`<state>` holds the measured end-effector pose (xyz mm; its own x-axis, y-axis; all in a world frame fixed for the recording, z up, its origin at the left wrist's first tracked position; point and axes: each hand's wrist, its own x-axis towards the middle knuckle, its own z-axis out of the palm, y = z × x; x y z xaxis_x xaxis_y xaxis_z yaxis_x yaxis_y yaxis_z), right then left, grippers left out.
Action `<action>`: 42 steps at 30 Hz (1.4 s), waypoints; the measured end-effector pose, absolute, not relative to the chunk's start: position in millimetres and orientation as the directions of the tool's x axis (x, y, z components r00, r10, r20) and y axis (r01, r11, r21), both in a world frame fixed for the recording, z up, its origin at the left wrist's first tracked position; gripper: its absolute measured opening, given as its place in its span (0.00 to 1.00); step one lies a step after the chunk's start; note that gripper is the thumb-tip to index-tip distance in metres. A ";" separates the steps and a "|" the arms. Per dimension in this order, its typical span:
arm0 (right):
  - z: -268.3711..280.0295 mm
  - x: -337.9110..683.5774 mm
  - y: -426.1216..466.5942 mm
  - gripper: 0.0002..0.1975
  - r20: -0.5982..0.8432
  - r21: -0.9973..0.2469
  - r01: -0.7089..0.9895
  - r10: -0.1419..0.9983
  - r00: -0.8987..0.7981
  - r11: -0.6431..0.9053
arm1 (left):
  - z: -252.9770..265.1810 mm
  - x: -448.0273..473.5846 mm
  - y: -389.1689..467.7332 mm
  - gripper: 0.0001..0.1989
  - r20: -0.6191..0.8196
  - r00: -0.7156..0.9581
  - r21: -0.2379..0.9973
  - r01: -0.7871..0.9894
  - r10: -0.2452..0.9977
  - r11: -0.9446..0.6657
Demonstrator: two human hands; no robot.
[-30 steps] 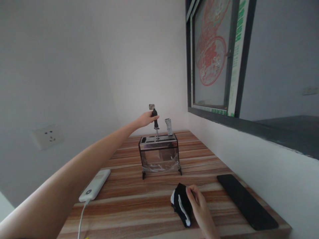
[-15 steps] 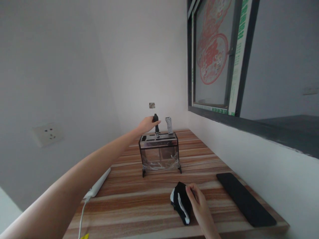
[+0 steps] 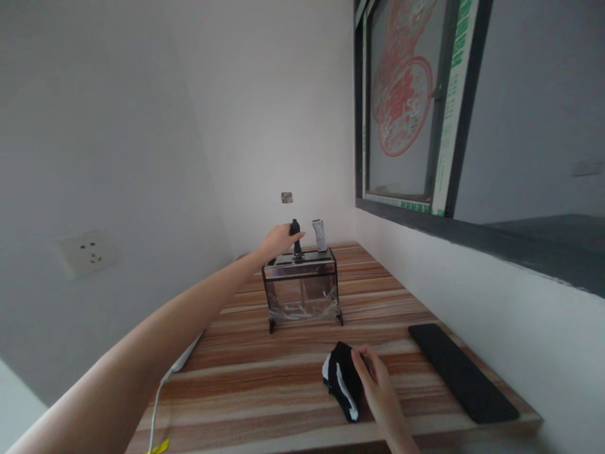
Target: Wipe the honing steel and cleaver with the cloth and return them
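A knife holder [image 3: 300, 272] with a black frame, clear sides and a slotted metal top stands upright on the wood-grain table [image 3: 283, 378]. My left hand [image 3: 278, 241] reaches out and is closed on the black handle [image 3: 296, 238] of a tool standing in the top; its lower part is hidden, so I cannot tell its kind. Beside it, a silver handle [image 3: 319, 236] rises from the same top. Nearer me, my right hand [image 3: 375, 375] rests at a bunched black-and-white cloth [image 3: 344, 381], thumb and fingers pinching its right edge.
A flat black slab [image 3: 463, 372] lies along the right side of the table near the wall. At the left, a white power strip [image 3: 186, 355] with a cord is partly behind my left arm. A dark-framed window [image 3: 401, 208] is on the right wall, a socket [image 3: 92, 252] on the left.
The black handle has sunk slightly toward the holder's top, with my left hand still around it. My left forearm now covers more of the power strip. The right hand and cloth stay put.
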<state>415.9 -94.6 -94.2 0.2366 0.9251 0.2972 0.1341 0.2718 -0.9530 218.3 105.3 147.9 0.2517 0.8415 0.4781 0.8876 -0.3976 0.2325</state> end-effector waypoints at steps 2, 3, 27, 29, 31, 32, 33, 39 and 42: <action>-94.4 416.0 -95.0 0.20 0.301 -0.952 0.138 0.923 0.240 0.275 | 146.9 219.0 103.1 0.22 0.476 0.244 0.236 0.890 0.845 -0.390; -94.4 416.1 -95.1 0.20 0.302 -0.951 0.141 0.922 0.242 0.275 | 146.3 219.5 102.0 0.22 0.474 0.241 0.237 0.891 0.847 -0.387; -96.0 418.9 -93.8 0.24 0.274 -0.961 0.102 0.927 0.257 0.256 | 133.6 217.2 93.1 0.18 0.484 0.210 0.349 0.844 0.849 -0.408; -96.2 420.5 -93.6 0.24 0.269 -0.963 0.101 0.924 0.270 0.251 | 135.6 213.6 83.5 0.19 0.497 0.194 0.371 0.833 0.846 -0.409; -94.8 422.2 -93.8 0.24 0.263 -0.965 0.098 0.921 0.288 0.245 | 136.5 207.3 65.2 0.19 0.542 0.170 0.397 0.811 0.823 -0.429; -93.5 422.9 -94.1 0.24 0.257 -0.966 0.095 0.919 0.297 0.240 | 134.8 203.3 52.1 0.18 0.586 0.146 0.420 0.787 0.797 -0.453; -91.7 423.1 -94.6 0.24 0.249 -0.969 0.087 0.919 0.306 0.233 | 130.6 199.3 36.5 0.17 0.626 0.131 0.443 0.751 0.769 -0.489; -77.1 408.1 -97.7 0.21 0.152 -0.980 -0.082 0.950 0.274 0.181 | 32.1 191.3 -73.0 0.09 0.461 0.132 0.745 0.479 0.878 -0.464; -65.1 392.9 -100.1 0.16 0.154 -0.966 -0.175 0.969 0.195 0.189 | -36.5 199.7 -103.0 0.11 0.321 0.048 0.887 0.333 0.946 -0.319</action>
<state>392.9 -100.1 -65.1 0.1952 0.9686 0.1538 -0.1752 0.1887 -0.9663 199.7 -103.0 -36.5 0.0485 0.9457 0.3214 0.3330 -0.3186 0.8875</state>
